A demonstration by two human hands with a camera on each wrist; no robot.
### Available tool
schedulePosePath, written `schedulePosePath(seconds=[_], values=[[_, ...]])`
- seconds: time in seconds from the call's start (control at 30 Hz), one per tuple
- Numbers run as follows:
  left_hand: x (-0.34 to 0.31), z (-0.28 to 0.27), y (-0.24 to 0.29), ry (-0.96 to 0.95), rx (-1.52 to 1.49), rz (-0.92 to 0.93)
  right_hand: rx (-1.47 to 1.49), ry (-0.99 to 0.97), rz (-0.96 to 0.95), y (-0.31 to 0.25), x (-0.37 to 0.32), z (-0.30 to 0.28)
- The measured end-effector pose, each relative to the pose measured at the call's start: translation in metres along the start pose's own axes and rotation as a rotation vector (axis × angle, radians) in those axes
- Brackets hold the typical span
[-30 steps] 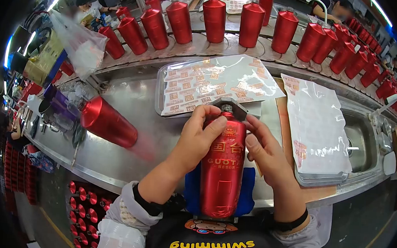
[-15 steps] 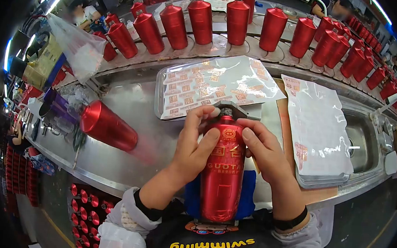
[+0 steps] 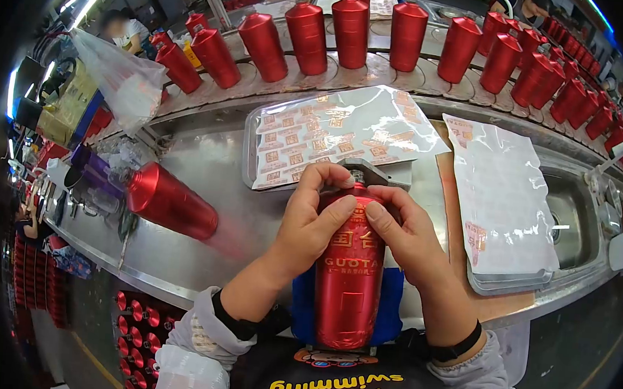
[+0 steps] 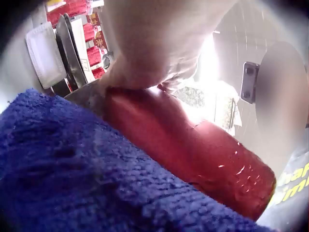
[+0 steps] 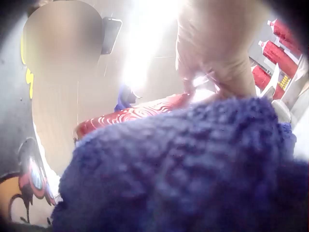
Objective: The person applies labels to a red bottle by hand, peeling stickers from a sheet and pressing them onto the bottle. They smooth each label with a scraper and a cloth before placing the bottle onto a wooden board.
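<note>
A red bottle (image 3: 348, 305) with gold characters and lettering lies in front of me, its neck pointing away and its base near my apron. My left hand (image 3: 313, 220) holds its left shoulder, thumb on the front and fingers bent up by the neck. On the other shoulder my right hand (image 3: 413, 238) grips, thumb on the front opposite the left thumb. A blue cloth (image 3: 391, 301) lies beneath the bottle. Behind the neck is a dark metal holder (image 3: 372, 171). Both wrist views show the cloth (image 4: 72, 164) large and close, with the bottle (image 4: 193, 150) past it.
Another red bottle (image 3: 172, 199) lies on the steel table at left. Ahead sits a tray of labels (image 3: 308, 133), and a second label sheet (image 3: 503, 193) lies right, beside a sink (image 3: 573, 220). Several red bottles stand on a curved conveyor (image 3: 363, 79) at the back.
My right thumb has come down onto the bottle's shoulder, and my left fingers have shifted slightly near the neck. The bottles on the conveyor have moved to the right.
</note>
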State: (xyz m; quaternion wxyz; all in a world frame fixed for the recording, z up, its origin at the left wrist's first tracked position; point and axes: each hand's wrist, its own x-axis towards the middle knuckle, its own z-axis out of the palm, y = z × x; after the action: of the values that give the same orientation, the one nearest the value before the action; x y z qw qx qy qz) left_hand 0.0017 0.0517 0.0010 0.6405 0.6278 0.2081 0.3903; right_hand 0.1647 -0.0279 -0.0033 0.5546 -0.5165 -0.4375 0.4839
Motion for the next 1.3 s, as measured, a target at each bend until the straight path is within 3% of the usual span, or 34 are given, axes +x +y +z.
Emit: schedulePosePath(seconds=[0.27, 0.6, 0.7, 0.8, 0.9, 1.07, 1.2, 1.3], values=[[0.002, -0.001, -0.001, 0.017, 0.087, -0.015, 0.088, -0.013, 0.072, -0.007, -0.002, -0.001], [0.008, -0.002, 0.006, 0.027, 0.294, -0.045, 0.038, 0.014, -0.017, -0.006, -0.01, -0.007], [0.008, -0.003, 0.003, 0.023, 0.378, -0.007, 0.015, 0.006, -0.017, -0.003, -0.015, -0.008], [0.002, -0.002, -0.002, 0.142, 0.206, 0.15, -0.025, 0.012, -0.001, -0.001, -0.018, -0.013], [0.0, -0.022, 0.023, -0.097, 0.78, 0.67, -0.082, 0.068, -0.03, -0.001, -0.023, -0.019], [0.003, -0.022, 0.023, -0.273, 0.882, 0.646, -0.038, 0.274, -0.311, 0.004, -0.021, -0.016], [0.018, -0.026, 0.03, -0.407, 0.913, 0.53, 0.083, 0.258, -0.202, -0.011, -0.026, -0.022], [0.022, -0.023, 0.032, -0.456, 1.044, 0.623, -0.054, 0.305, -0.166, -0.016, -0.033, -0.032]])
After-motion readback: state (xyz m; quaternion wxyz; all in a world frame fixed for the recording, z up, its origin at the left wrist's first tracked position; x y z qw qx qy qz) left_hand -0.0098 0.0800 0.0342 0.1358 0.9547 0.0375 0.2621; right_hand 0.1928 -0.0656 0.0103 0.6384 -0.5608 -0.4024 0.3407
